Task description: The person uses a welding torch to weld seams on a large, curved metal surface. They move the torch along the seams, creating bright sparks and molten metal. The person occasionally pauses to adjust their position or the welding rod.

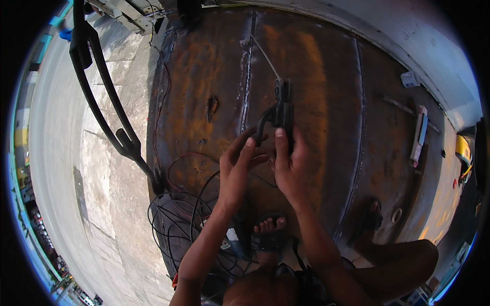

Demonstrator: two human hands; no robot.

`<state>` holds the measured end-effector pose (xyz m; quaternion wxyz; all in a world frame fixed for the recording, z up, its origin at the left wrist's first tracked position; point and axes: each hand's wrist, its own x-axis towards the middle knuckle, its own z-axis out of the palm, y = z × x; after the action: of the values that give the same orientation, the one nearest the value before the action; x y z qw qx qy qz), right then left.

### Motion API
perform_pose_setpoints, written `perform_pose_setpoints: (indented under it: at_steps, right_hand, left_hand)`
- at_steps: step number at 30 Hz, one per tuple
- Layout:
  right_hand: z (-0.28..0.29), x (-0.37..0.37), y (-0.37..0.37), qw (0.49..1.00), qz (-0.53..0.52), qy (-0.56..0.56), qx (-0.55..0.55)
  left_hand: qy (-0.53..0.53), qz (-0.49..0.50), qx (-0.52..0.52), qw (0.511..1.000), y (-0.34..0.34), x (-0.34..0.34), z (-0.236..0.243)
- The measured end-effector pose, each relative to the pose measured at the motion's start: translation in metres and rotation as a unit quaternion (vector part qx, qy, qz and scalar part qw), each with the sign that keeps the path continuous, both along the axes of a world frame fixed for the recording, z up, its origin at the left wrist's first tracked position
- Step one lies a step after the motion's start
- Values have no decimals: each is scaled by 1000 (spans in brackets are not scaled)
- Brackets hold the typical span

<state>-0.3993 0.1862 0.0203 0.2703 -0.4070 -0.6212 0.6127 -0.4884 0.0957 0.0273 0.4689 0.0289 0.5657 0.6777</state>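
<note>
A black welding electrode holder (284, 113) is in front of me, over the rusty steel plate (301, 66). From its jaws a thin welding rod (265, 56) slants up and to the left toward a weld seam. My right hand (292, 163) grips the holder's handle, thumb lying along its top. The fingers of my left hand (237, 166) are curled at the holder's curved lever (263, 125) and seem to close on it. Some of the left fingertips are hidden behind the holder and the right hand.
Black cables (178, 217) lie coiled by my left forearm. A black metal bar (109, 94) rises along the plate's left edge beside concrete ground (104, 178). To the right lie an opened long carton (419, 135), a white cup (410, 79) and a ring (396, 215). My sandalled foot (269, 232) rests close below.
</note>
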Motion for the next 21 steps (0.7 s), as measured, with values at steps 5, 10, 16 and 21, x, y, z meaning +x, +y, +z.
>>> perform_pose_setpoints:
  at_steps: [5,10,16,21]
  right_hand:
    - [7,-7,7,978,62,-125,153]
    - [-10,-7,4,967,75,-150,195]
    - [-8,-11,7,959,85,-163,216]
    - [-8,-16,10,958,96,-178,206]
  left_hand:
    - [28,45,-16,998,9,9,-2]
    - [-7,41,-47,998,7,9,-10]
    - [-23,37,-55,998,10,4,-10]
    - [-41,35,-43,998,11,1,-9]
